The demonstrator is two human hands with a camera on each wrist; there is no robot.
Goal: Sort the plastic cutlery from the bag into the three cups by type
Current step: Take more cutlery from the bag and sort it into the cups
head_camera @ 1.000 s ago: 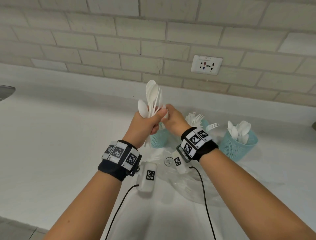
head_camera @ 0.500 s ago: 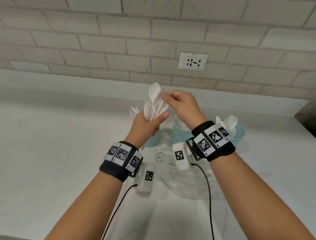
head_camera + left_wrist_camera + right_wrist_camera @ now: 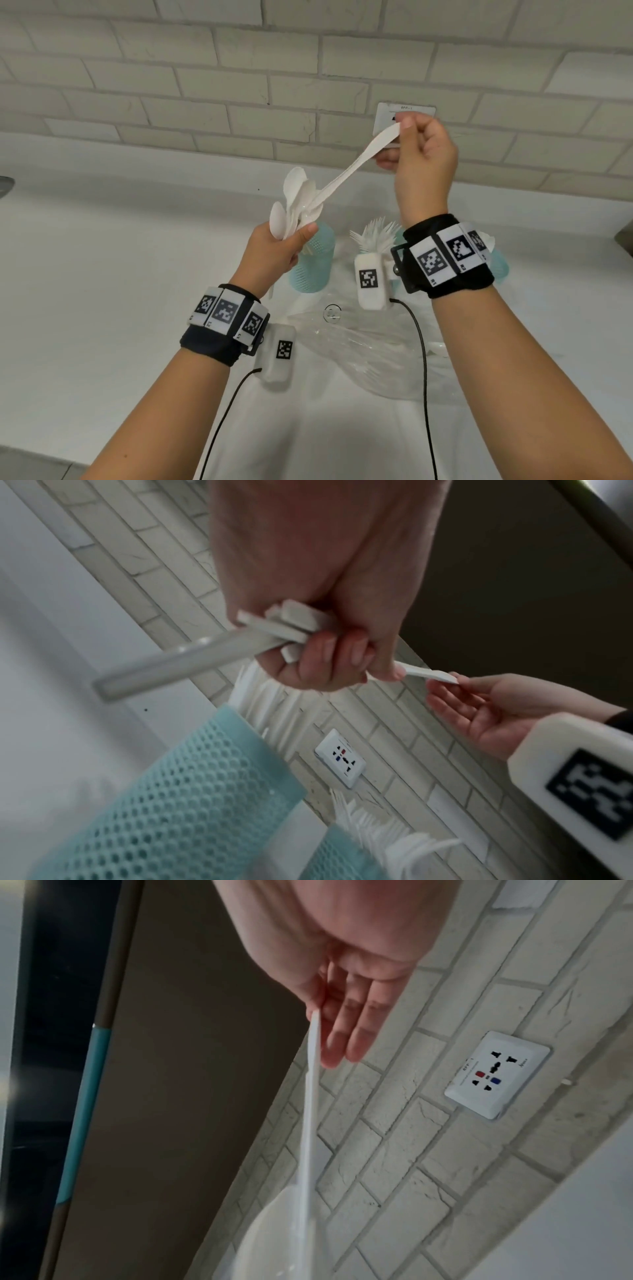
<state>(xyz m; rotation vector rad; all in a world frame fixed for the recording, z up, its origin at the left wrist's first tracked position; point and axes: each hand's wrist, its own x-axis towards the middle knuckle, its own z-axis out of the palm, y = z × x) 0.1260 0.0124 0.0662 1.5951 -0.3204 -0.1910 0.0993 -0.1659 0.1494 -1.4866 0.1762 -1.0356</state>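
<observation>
While the left hand point(image 3: 274, 250) stays low over the counter point(image 3: 102, 274), its fingers are curled tight round the handles of a bundle of white spoons point(image 3: 296, 202), bowls up and fanned. This reads as a staging grip: the bunch is held clear of the surface so single pieces can be drawn off the top. In the left wrist view the handle ends stick out below the fist, uneven, so the clamp is loose enough to let one slide.

Just behind that hand stands the left teal cup point(image 3: 313, 263), perforated wall; its contents are hidden in the head view. Next to the right, the middle cup point(image 3: 399, 236) is mostly covered by the right wrist, with white forks point(image 3: 375, 234) bristling from it.

One white spoon point(image 3: 346, 174) runs diagonally from the bundle up to the right hand point(image 3: 423, 164), which pinches its handle end between thumb and forefinger; the other fingers hang extended and apart. The bowl end overlaps the bundle, so whether it is fully free cannot be told.

Below, the clear plastic bag point(image 3: 370, 353) lies crumpled on the counter, a few pieces seemingly inside. Far right, the third cup point(image 3: 498, 265) shows only an edge; judged destination for this spoon, unconfirmed.
</observation>
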